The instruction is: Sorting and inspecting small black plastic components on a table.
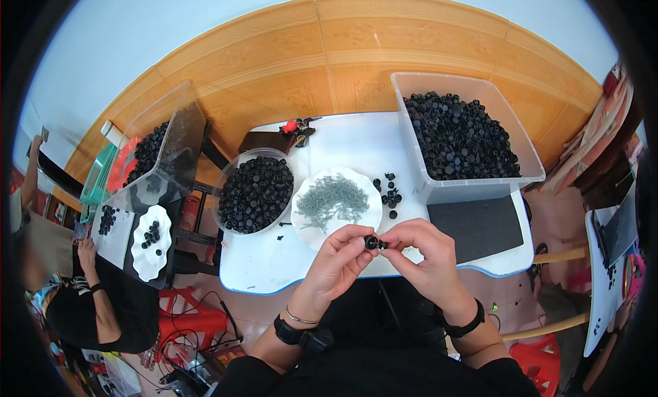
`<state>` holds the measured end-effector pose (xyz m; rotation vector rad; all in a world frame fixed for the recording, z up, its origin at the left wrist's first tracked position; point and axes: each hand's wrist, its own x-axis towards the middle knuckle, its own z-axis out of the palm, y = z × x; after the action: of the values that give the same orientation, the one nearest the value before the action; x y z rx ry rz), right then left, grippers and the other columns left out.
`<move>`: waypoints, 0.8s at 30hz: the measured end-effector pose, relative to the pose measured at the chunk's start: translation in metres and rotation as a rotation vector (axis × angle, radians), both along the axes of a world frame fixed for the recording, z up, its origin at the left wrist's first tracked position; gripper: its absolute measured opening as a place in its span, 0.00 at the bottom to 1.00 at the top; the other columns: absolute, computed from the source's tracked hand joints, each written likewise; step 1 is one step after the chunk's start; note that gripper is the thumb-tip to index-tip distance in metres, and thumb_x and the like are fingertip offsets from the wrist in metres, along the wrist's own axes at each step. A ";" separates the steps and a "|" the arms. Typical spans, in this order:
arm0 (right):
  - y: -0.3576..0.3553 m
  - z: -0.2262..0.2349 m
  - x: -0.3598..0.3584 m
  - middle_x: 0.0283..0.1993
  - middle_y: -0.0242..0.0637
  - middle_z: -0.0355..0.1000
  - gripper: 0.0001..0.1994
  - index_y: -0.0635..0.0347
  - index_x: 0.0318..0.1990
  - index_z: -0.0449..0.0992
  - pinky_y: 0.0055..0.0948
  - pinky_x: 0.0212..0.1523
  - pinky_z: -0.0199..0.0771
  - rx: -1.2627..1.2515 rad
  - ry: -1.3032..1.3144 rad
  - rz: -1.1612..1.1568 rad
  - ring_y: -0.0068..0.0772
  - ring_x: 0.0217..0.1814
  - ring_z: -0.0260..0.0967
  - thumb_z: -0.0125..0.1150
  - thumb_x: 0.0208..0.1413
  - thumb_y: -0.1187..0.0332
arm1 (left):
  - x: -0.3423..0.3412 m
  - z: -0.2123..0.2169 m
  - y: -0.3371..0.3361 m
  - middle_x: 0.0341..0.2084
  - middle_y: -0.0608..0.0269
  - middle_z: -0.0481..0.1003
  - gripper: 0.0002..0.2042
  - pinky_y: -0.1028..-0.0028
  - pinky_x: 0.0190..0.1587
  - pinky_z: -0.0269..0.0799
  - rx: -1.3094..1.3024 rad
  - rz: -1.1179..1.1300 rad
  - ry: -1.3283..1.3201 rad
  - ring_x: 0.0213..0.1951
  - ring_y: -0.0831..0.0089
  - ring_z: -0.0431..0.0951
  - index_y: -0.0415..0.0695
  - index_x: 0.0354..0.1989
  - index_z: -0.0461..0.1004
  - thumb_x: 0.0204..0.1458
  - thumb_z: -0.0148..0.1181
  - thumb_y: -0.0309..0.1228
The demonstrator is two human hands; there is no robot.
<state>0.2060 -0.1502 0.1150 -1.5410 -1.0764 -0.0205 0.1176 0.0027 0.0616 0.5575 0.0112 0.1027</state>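
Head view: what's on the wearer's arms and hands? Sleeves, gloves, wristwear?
Both hands are bare, no gloves. The left hand has a thin metal bangle at the wrist and a black watch-like band below it. The right hand has one black wristband. Forearms are bare; dark clothing shows at the lower edge.

Black cap (372,243), white counter (356,147), grey-green screws (333,200) on white scalloped plate (306,231), black caps filling clear round bowl (255,194) and clear bin (458,135), dark grey mat (478,226), orange patterned floor tiles (288,75), red stool (188,325).

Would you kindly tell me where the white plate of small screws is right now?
In the head view, the white plate of screws sits mid-table, between the round bowl of black caps on its left and loose black caps on its right.
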 end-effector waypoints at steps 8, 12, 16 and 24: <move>0.000 0.001 0.001 0.35 0.37 0.72 0.10 0.63 0.36 0.76 0.20 0.31 0.74 -0.012 -0.006 0.017 0.23 0.30 0.73 0.63 0.43 0.83 | 0.000 0.001 0.000 0.37 0.61 0.76 0.11 0.81 0.44 0.74 0.043 0.002 0.014 0.39 0.77 0.76 0.39 0.46 0.71 0.55 0.54 0.23; 0.001 0.000 0.001 0.34 0.37 0.72 0.10 0.63 0.36 0.77 0.19 0.31 0.75 -0.012 0.029 0.033 0.23 0.30 0.73 0.64 0.43 0.82 | -0.001 0.001 0.001 0.37 0.61 0.76 0.11 0.82 0.43 0.73 0.074 0.010 0.024 0.39 0.77 0.76 0.38 0.47 0.71 0.55 0.54 0.23; 0.001 -0.001 0.003 0.34 0.37 0.72 0.09 0.64 0.35 0.77 0.20 0.31 0.75 -0.011 0.040 0.039 0.23 0.30 0.73 0.64 0.44 0.82 | 0.000 0.000 0.001 0.39 0.60 0.75 0.12 0.81 0.44 0.73 0.096 0.014 0.015 0.39 0.77 0.76 0.37 0.47 0.71 0.55 0.54 0.23; 0.001 -0.007 0.004 0.35 0.37 0.72 0.11 0.61 0.36 0.79 0.21 0.32 0.75 -0.017 0.003 0.051 0.25 0.32 0.74 0.66 0.42 0.80 | -0.002 0.003 0.003 0.45 0.56 0.74 0.14 0.79 0.48 0.72 0.162 0.022 -0.029 0.42 0.76 0.75 0.36 0.50 0.71 0.54 0.54 0.21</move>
<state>0.2102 -0.1487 0.1083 -1.5279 -1.1154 0.0263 0.1152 0.0056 0.0645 0.7177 -0.0198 0.1337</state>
